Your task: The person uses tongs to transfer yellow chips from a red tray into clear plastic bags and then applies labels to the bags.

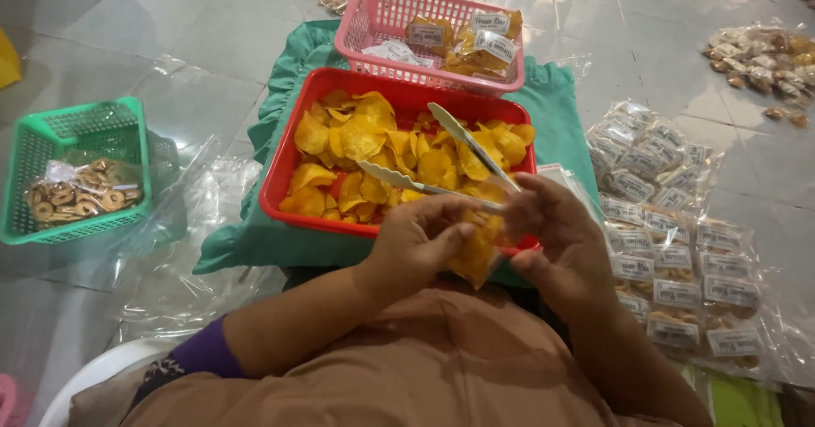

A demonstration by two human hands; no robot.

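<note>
Tile floor [170, 36] | both hands [416, 244] pinching chip bag [475, 249] | tongs [458, 151] in tray [280, 172]

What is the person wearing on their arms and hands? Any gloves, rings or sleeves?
Both hands are bare: no gloves show on the left hand or the right hand, and no rings or watch can be seen. The left forearm is uncovered up to a purple sleeve near the elbow. A loose brown garment covers the body and hides the right upper arm.
</note>
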